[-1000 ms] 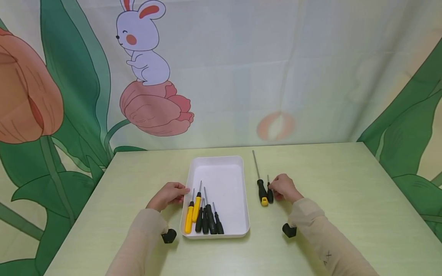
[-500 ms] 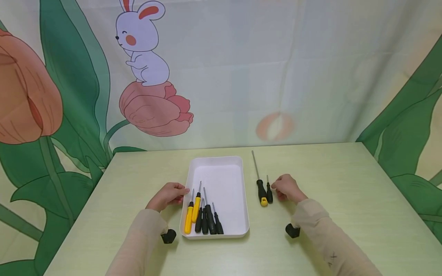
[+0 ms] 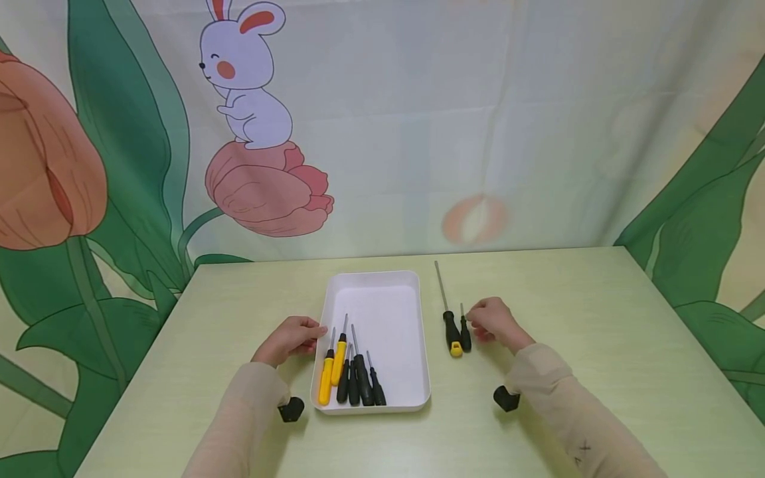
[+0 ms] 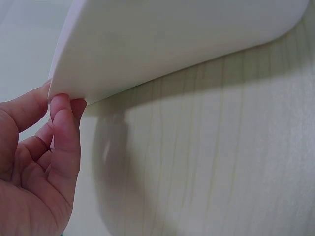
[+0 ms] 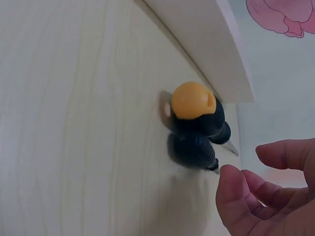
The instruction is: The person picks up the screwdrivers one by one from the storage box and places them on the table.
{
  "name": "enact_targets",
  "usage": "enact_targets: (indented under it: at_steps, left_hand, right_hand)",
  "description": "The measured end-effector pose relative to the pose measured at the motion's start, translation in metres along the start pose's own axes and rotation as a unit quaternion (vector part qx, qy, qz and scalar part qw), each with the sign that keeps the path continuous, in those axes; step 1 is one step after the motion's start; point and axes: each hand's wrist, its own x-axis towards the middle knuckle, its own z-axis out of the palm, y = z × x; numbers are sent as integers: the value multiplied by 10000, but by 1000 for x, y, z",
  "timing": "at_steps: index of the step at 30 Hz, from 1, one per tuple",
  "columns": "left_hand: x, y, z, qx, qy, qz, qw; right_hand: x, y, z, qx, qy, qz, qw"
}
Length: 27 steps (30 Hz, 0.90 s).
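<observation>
While the right hand (image 3: 495, 325) grips nothing, its thumb and forefinger stand parted beside the small black screwdriver (image 3: 465, 337), which lies just left of the fingertips, its handle at the near end. (Whether a fingertip brushes the shaft, I cannot tell.) On that tool's other side from the hand, touching it or nearly so, lies a larger screwdriver (image 3: 451, 326), black with a yellow cap on its handle and a long shaft reaching forward past the hand. With two handles so close, a grasp of the small one would probably go best from above, thumb and finger on the thick grip rather than the thin shaft, so that its neighbour is not nudged. Farther left of the right hand is the white tray (image 3: 399, 325); the left hand (image 3: 289, 340) pinches its left rim between thumb and fingers, a sensible steadying hold if light enough not to tip it. Inside, just right of the left hand and a little nearer, lie two yellow-handled screwdrivers (image 3: 325, 382), then, farther right, four black-handled screwdrivers (image 3: 362, 382). Beneath both hands spreads the pale table (image 3: 568, 305).
</observation>
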Motion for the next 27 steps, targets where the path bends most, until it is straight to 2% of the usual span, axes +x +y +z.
enact_targets:
  at_steps: [15, 27]
  left_hand:
    - [0, 0, 0, 37, 15, -20, 10000]
    - [2, 0, 0, 3, 45, -130, 9999]
  right_hand:
    - [-15, -19, 15, 514, -525, -173, 9971]
    - [-27, -31, 33, 593, -934, -361, 9932]
